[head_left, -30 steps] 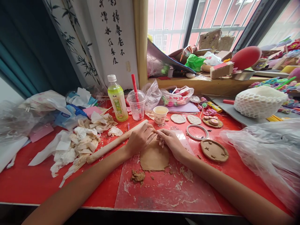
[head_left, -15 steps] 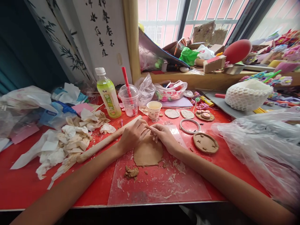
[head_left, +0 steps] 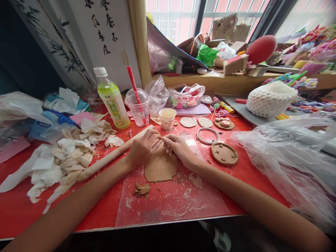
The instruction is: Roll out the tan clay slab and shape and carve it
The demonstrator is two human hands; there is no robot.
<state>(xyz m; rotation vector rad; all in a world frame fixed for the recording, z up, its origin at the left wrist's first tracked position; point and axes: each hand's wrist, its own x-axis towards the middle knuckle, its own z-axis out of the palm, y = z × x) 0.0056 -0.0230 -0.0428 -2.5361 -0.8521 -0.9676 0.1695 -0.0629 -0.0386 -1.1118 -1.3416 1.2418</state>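
My left hand (head_left: 144,147) and my right hand (head_left: 177,145) meet over the far part of a flat brown clay slab (head_left: 160,168). Both are closed, thumbs and fingers pinched together fingertip to fingertip. Whatever is between them is too small to make out. The slab rests on a clear plastic sheet (head_left: 170,206), with a crumbly lump of clay (head_left: 142,189) near its front left corner. Left of my left hand a long rolling pin (head_left: 112,155) lies at a slant. A paper cup (head_left: 167,119) holding pale liquid stands just beyond my fingers.
Right of my hands lie a ring (head_left: 208,135), a round clay disc with a raised rim (head_left: 224,153) and pale clay discs (head_left: 188,122). Crumpled tissues (head_left: 70,154) lie left. A drink bottle (head_left: 111,99) and plastic cup (head_left: 138,108) stand behind. A plastic bag (head_left: 283,161) spreads at right.
The view has shifted, so the whole table appears slightly further left and higher. My hands keep nearly the same pinched pose over the slab.
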